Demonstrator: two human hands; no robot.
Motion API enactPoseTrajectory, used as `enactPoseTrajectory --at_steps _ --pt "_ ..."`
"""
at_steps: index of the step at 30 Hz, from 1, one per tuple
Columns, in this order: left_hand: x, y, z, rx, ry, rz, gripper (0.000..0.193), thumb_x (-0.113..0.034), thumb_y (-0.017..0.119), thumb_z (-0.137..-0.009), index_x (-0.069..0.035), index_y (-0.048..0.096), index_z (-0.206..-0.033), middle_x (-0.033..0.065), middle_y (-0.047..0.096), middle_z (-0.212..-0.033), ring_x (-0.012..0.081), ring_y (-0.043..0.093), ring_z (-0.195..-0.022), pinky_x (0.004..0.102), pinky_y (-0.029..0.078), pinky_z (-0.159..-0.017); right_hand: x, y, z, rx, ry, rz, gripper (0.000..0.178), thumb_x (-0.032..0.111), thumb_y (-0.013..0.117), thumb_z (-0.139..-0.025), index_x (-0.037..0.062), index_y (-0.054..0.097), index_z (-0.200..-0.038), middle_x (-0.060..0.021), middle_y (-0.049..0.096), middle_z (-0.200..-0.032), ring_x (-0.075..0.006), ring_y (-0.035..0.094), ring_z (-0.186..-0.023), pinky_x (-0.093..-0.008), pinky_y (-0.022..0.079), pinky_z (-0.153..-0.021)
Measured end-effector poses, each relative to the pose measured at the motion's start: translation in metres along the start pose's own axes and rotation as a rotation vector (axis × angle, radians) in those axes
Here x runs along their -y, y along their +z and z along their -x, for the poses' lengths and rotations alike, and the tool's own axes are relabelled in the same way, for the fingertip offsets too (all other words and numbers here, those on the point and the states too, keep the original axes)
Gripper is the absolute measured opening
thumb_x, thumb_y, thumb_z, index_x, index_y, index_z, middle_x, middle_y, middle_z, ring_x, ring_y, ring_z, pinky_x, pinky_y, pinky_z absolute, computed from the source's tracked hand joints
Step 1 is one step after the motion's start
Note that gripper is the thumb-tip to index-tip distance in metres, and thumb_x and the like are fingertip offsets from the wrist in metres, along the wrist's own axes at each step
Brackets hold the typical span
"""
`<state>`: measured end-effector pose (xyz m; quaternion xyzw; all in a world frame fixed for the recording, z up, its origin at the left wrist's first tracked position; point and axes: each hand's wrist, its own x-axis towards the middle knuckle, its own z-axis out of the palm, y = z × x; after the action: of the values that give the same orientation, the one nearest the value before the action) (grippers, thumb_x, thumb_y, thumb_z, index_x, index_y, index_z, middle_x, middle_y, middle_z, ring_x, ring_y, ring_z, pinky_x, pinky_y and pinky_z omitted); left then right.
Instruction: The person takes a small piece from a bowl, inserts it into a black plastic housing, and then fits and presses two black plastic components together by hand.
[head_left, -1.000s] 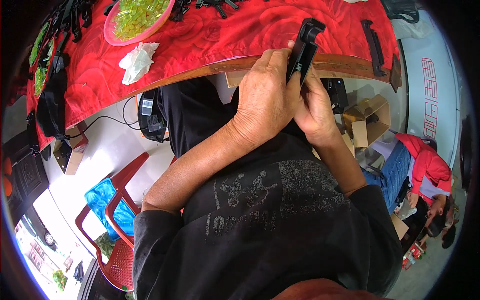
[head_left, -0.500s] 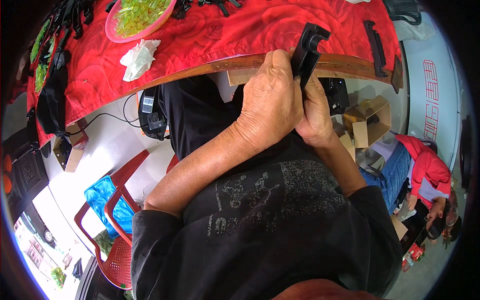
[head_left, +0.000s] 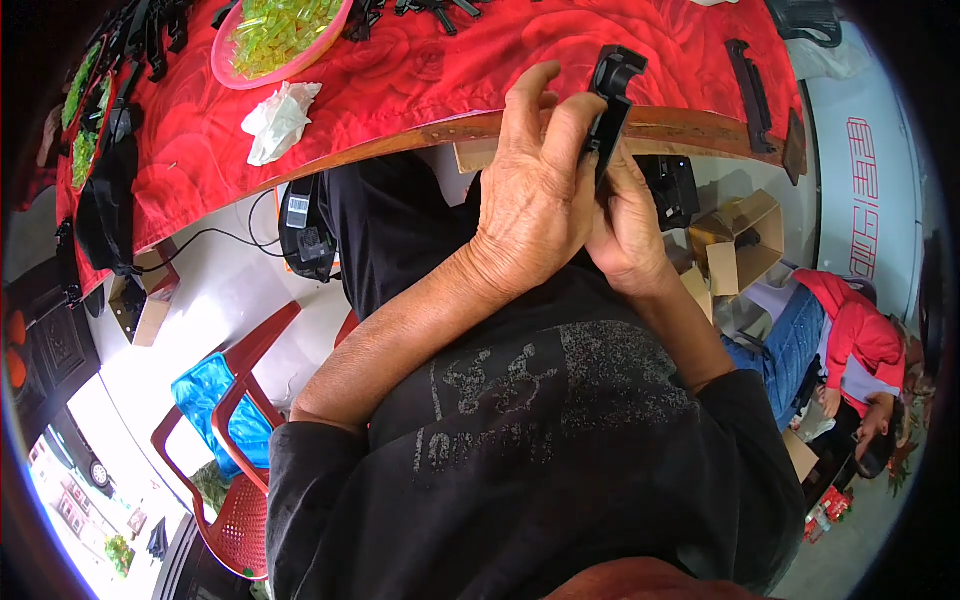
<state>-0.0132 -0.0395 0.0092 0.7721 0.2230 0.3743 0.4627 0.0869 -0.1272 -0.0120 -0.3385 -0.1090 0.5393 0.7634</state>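
A narrow black plastic part (head_left: 614, 84), with a curved, notched upper end, stands nearly upright between my hands above the table's front edge. My left hand (head_left: 535, 195) has its index finger bent against the side of this part and its thumb lower down by it. Its other visible finger is lifted away and curled. My right hand (head_left: 630, 220) is closed around the lower end from the right, its fingers partly hidden behind the part and my left hand.
A red cloth-covered table (head_left: 420, 90) holds a pink bowl (head_left: 342, 45) of yellow-green clear pieces, crumpled white tissue (head_left: 282, 122) and a long black strip (head_left: 750, 95). Open cardboard boxes (head_left: 740, 245) stand below right. A red chair (head_left: 235, 520) is at left; a person in red (head_left: 860, 335) sits at right.
My left hand's fingers have loosened from a fist and spread, one lifting up off the part. The black part has shifted slightly left and turned a little. My right hand keeps its place.
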Motion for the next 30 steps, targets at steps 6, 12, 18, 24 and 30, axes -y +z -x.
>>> enactPoseTrajectory --at_steps 6,12,18,24,30 --pt "0.003 -0.001 -0.001 -0.006 0.124 -0.183 0.042 0.003 0.065 -0.078 -0.007 0.057 -0.118 0.0278 0.032 -0.145 0.0436 0.051 -0.118 0.0463 0.049 -0.094 -0.004 0.002 -0.003 -0.203 0.012 -0.019 0.028 0.021 0.05 -0.103 0.0065 0.057 -0.126 -0.0032 0.062 -0.12 -0.0126 0.059 -0.111 -0.0281 0.048 -0.099" --pt "0.004 -0.003 -0.003 0.028 0.198 -0.346 0.023 -0.007 0.065 -0.08 -0.003 0.063 -0.102 0.0318 0.035 -0.142 0.0515 0.042 -0.126 0.0502 0.048 -0.097 -0.004 0.003 -0.001 -0.184 -0.008 -0.007 0.027 0.021 0.051 -0.103 0.0066 0.057 -0.126 -0.0027 0.062 -0.12 -0.0113 0.058 -0.11 -0.0275 0.048 -0.098" --pt "0.006 -0.006 -0.004 0.019 0.186 -0.281 0.021 0.0 0.067 -0.079 -0.004 0.065 -0.1 0.0265 0.044 -0.138 0.0435 0.049 -0.119 0.0486 0.046 -0.092 -0.007 -0.002 0.002 -0.12 0.035 -0.085 0.025 0.02 0.051 -0.103 0.0059 0.058 -0.123 -0.0018 0.062 -0.118 -0.0103 0.059 -0.108 -0.0264 0.049 -0.097" --pt "0.009 -0.005 -0.004 0.037 0.152 -0.211 0.014 0.001 0.066 -0.082 -0.001 0.063 -0.095 0.0248 0.049 -0.133 0.0391 0.059 -0.108 0.0427 0.051 -0.086 -0.007 -0.002 -0.001 -0.156 0.042 0.002 0.026 0.018 0.052 -0.103 0.0046 0.059 -0.124 -0.0023 0.062 -0.117 -0.0105 0.059 -0.106 -0.0257 0.049 -0.096" --pt "0.007 -0.013 -0.01 0.016 0.184 -0.246 0.013 0.0 0.066 -0.082 -0.001 0.063 -0.095 0.0241 0.051 -0.128 0.0399 0.059 -0.107 0.0423 0.052 -0.084 0.0 0.004 -0.007 -0.147 0.027 0.044 0.024 0.016 0.054 -0.102 0.0031 0.061 -0.121 -0.0029 0.064 -0.115 -0.0106 0.06 -0.105 -0.0248 0.049 -0.094"
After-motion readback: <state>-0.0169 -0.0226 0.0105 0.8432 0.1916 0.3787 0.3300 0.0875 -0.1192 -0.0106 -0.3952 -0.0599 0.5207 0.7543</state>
